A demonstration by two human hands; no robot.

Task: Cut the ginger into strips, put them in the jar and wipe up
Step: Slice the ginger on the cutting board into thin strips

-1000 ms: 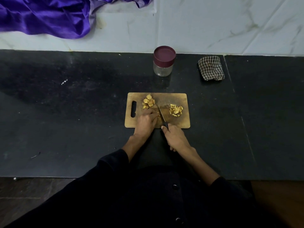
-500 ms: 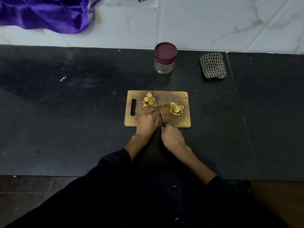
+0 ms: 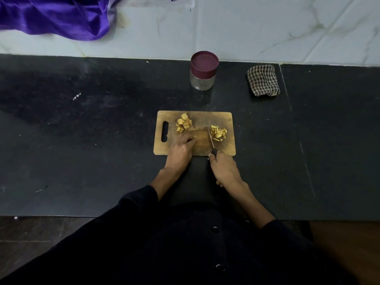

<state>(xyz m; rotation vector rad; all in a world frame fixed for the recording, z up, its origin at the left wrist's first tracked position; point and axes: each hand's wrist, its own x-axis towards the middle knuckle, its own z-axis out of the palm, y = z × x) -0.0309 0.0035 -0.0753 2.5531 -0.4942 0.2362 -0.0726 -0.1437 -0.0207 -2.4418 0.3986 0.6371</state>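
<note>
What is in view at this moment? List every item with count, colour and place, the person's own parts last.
cutting board: 1, brown wood, counter centre
ginger slices: 1 pile, yellow-tan, board's far left
ginger strips: 1 pile, yellow, board's right, beside the blade
knife: 1, dark handle, on the board
jar: 1, clear glass, maroon lid on, behind the board
checked cloth: 1, dark and white, folded, right of the jar
purple fabric: 1, top left
counter: 1, black
left hand: on the board, a small ginger piece at its fingertips
right hand: grips the knife handle
</note>
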